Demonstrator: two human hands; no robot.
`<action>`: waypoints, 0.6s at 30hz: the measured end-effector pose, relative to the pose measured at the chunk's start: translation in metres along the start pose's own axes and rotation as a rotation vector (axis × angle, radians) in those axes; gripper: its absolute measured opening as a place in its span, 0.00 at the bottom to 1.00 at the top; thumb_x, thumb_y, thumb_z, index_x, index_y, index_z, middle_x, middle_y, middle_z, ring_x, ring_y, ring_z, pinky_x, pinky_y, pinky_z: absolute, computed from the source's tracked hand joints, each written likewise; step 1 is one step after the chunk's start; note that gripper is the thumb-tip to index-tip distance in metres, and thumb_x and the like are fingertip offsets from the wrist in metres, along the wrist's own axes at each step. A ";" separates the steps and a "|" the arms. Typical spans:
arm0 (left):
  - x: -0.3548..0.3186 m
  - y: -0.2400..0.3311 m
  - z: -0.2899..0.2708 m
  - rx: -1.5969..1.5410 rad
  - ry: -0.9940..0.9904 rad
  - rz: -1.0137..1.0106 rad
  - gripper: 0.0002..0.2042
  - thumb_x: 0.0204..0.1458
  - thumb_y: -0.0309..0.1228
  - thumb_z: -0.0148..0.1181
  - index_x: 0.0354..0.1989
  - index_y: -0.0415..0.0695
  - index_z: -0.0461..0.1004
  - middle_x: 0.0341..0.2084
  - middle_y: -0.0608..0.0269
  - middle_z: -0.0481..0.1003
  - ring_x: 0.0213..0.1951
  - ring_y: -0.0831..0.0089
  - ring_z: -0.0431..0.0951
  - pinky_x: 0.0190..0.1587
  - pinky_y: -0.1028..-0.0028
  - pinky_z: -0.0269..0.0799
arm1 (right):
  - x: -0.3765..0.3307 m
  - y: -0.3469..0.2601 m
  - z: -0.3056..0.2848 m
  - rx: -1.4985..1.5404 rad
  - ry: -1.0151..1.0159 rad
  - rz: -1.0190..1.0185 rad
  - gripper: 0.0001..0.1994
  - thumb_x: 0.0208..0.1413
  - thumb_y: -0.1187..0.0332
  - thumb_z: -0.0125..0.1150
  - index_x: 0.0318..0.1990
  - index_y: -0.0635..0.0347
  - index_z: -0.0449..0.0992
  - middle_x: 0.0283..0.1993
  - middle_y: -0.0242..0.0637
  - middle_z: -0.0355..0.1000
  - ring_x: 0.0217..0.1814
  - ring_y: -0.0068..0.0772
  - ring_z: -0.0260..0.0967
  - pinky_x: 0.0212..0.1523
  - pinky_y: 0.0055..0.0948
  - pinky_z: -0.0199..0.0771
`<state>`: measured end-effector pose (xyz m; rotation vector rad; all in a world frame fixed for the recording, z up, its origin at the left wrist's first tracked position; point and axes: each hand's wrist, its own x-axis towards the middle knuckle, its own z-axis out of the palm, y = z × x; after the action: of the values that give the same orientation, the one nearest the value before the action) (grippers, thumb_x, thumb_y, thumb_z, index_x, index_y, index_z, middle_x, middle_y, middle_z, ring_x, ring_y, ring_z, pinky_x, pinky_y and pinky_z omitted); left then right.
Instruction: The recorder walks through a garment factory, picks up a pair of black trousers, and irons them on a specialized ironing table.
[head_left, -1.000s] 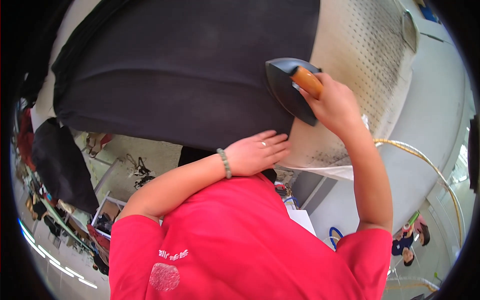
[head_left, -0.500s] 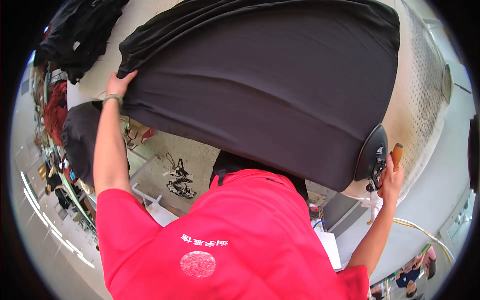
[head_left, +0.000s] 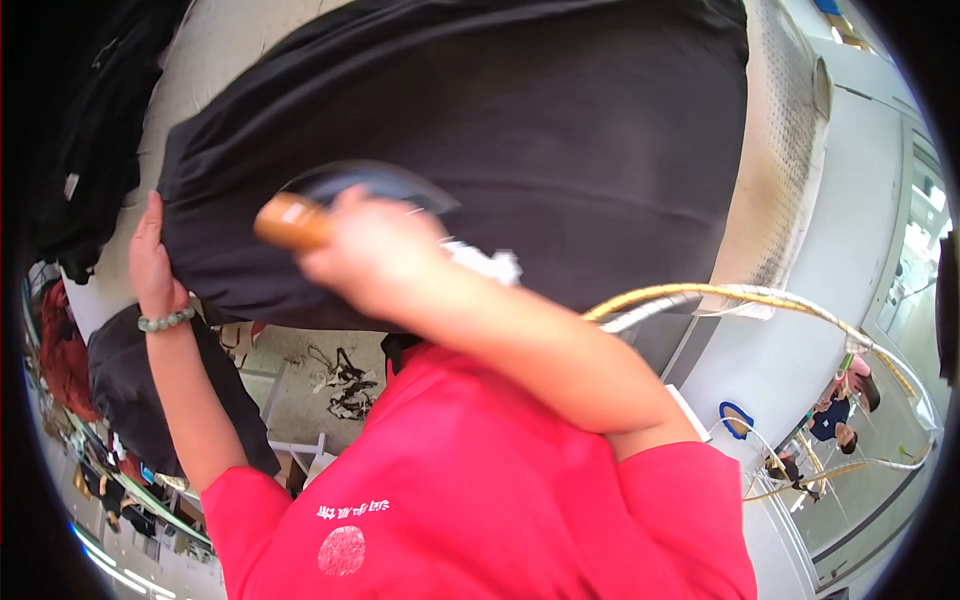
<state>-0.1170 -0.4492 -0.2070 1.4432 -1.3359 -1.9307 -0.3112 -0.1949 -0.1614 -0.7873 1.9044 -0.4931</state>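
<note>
My right hand (head_left: 375, 250) is wrapped round the brown handle (head_left: 292, 222) of an iron. Motion blurs the iron's dark rounded soleplate cover (head_left: 390, 185), which lies over the left part of a large black cloth (head_left: 560, 150). White wrapping shows beside the wrist. My left hand (head_left: 157, 260), with a beaded bracelet, rests at the cloth's left edge, fingers stretched out and touching it. The cloth spreads over a pale padded ironing board (head_left: 775, 150), with soft wrinkles running along it.
Yellow and white hoses (head_left: 740, 290) lead off to the right. Black garments (head_left: 105, 130) lie at the far left, and another black cloth (head_left: 150, 390) hangs below my left forearm. Dark scraps (head_left: 350, 390) lie on the floor. A person (head_left: 835, 420) is at the far right.
The iron and my right hand have swept left from the cloth's right end. My left hand has loosened from a pinch to outstretched fingers. The view has shifted.
</note>
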 end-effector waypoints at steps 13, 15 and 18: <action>0.009 0.032 0.008 -0.561 -0.630 -0.198 0.26 0.68 0.44 0.39 0.62 0.33 0.66 0.61 0.49 0.69 0.62 0.58 0.69 0.67 0.60 0.60 | -0.098 0.250 -0.215 0.354 0.784 0.670 0.23 0.59 0.45 0.60 0.31 0.58 0.72 0.13 0.25 0.57 0.11 0.20 0.54 0.12 0.25 0.55; 0.013 0.039 0.006 -0.549 -0.645 -0.192 0.26 0.68 0.44 0.39 0.62 0.33 0.65 0.60 0.49 0.69 0.61 0.57 0.69 0.67 0.60 0.60 | -0.109 0.288 -0.256 0.550 0.884 0.658 0.25 0.58 0.42 0.59 0.31 0.58 0.71 0.13 0.22 0.53 0.11 0.19 0.52 0.12 0.24 0.54; -0.005 0.062 -0.001 -0.520 -0.644 -0.106 0.25 0.68 0.44 0.40 0.62 0.34 0.66 0.60 0.49 0.69 0.61 0.57 0.69 0.66 0.60 0.62 | -0.076 0.254 -0.260 0.651 0.782 0.647 0.25 0.58 0.42 0.58 0.32 0.58 0.71 0.13 0.20 0.50 0.11 0.19 0.50 0.14 0.23 0.54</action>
<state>-0.1279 -0.4752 -0.1515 0.6741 -0.8606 -2.6854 -0.6001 0.0394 -0.1603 0.5270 2.3167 -1.0136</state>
